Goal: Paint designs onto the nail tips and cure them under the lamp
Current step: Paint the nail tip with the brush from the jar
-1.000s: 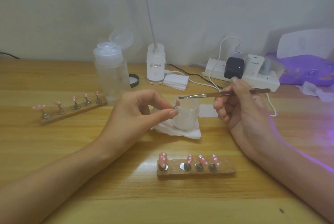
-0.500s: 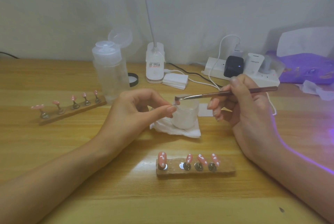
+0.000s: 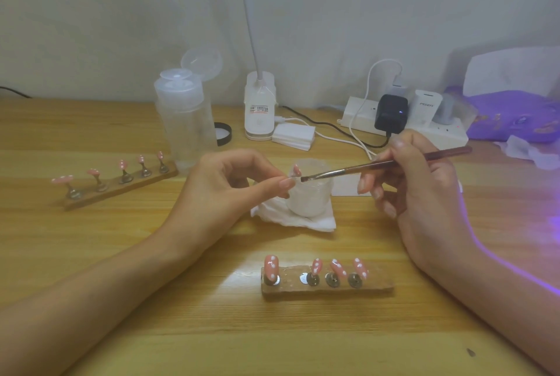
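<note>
Thumb and forefinger of the left grip [image 3: 224, 190] pinch a pink nail tip [image 3: 296, 170] by the white jar [image 3: 312, 199], its base hidden, while the right grip [image 3: 424, 190] holds the brush [image 3: 357, 168], bristles touching the tip.

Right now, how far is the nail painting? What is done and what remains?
Done: four dotted tips stand on the near holder, five on the far holder. In hand: the left hand pinches one nail tip; the right hand holds the brush at it. Left: probably finish it, reseat it, cure.
</note>
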Available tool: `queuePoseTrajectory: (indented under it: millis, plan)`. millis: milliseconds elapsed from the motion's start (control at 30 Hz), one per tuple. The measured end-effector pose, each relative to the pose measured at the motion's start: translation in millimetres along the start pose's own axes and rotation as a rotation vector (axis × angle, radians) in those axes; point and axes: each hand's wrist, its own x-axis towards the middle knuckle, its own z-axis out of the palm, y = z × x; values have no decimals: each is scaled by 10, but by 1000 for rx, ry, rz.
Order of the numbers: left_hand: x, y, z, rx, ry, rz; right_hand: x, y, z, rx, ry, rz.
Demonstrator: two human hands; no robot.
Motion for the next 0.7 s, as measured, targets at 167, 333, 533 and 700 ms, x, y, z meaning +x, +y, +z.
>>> queuePoseTrajectory:
  millis: [167,333,533,700]
  plan:
    - [8,3,7,-8,-2,1,-3,3,22,6,-52,-23]
    - [4,-2,-2,-1,-19,17,8,-3,2,44,-11,0]
    - [-5,12,-3,19,-18,26,5,9,12,15,-16,24]
    - [-1,-1,-4,75,-9,37,16,-11,8,75,-31,3]
